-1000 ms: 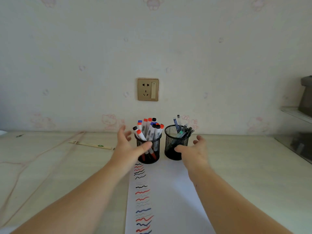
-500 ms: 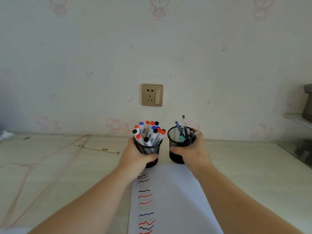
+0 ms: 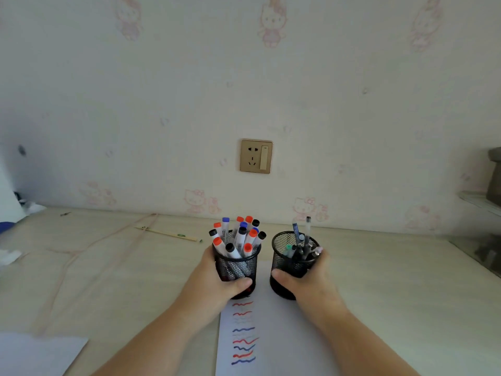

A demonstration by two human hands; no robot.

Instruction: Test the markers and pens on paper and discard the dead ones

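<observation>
Two black mesh cups stand side by side at the far end of a white paper sheet (image 3: 276, 337). The left cup (image 3: 238, 267) is full of several white markers (image 3: 238, 237) with red, blue and black caps. My left hand (image 3: 214, 283) grips this cup, thumb across its front. The right cup (image 3: 291, 261) holds several thin pens (image 3: 302, 242). My right hand (image 3: 309, 283) grips that cup from its right side, thumb on the front. Red, blue and black test squiggles (image 3: 244, 335) run down the sheet's left part.
The cups stand on a pale wooden desk (image 3: 393, 289) against a wall with a gold socket plate (image 3: 256, 156). A thin stick (image 3: 170, 234) lies at back left, another white sheet (image 3: 35, 354) at the lower left, and a glass shelf (image 3: 479, 202) at the right edge.
Both hands reached forward with fingers spread and closed round the two cups. The cups have since slid toward me over the top of the sheet, covering the upper squiggles.
</observation>
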